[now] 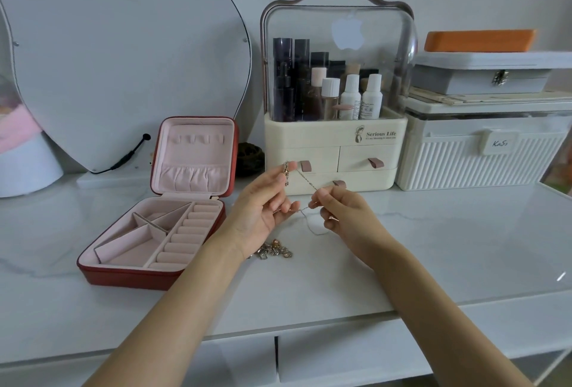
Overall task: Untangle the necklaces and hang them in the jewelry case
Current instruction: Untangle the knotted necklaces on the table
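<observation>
right hand (343,210) fingers pinch necklace chain (305,180) | left hand (263,204) fingers pinch its bunched end

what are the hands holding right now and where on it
Both hold one thin necklace chain: the left hand pinches a bunched end, the right hand pinches the strand further along.

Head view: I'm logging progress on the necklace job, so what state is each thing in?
jewelry case: lid open, hooks bare
necklace chain: held taut between both hands
left hand: pinching the chain
right hand: pinching the chain
jewelry pile: lying on the table
cosmetics organizer: cover and drawers closed
grey box: latched
</observation>
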